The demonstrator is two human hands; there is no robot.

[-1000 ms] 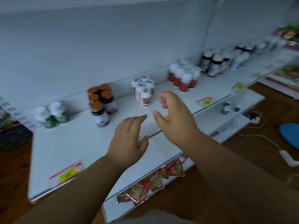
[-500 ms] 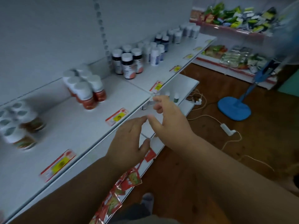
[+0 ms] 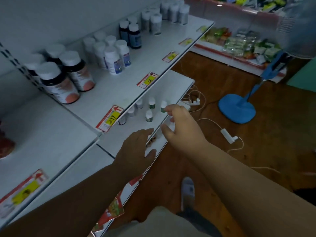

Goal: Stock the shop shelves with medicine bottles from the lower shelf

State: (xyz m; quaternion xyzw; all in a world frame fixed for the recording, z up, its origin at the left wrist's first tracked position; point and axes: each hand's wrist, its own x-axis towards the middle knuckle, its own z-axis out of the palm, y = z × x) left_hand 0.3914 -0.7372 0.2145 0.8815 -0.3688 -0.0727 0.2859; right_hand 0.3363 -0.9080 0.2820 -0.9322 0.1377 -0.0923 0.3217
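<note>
Both hands over the lower shelf (image 3: 172, 86) — left hand (image 3: 135, 151) spread, empty; right hand (image 3: 179, 124) spread, seemingly brushing a small bottle (image 3: 163, 106).

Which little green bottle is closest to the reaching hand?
The small green-labelled bottle beside the right hand, right at its fingers. The other two green ones stand farther left.

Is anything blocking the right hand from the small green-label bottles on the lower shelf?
Nothing visible. The right hand is open, its fingertips right beside the nearest small bottle on the lower shelf.
</note>
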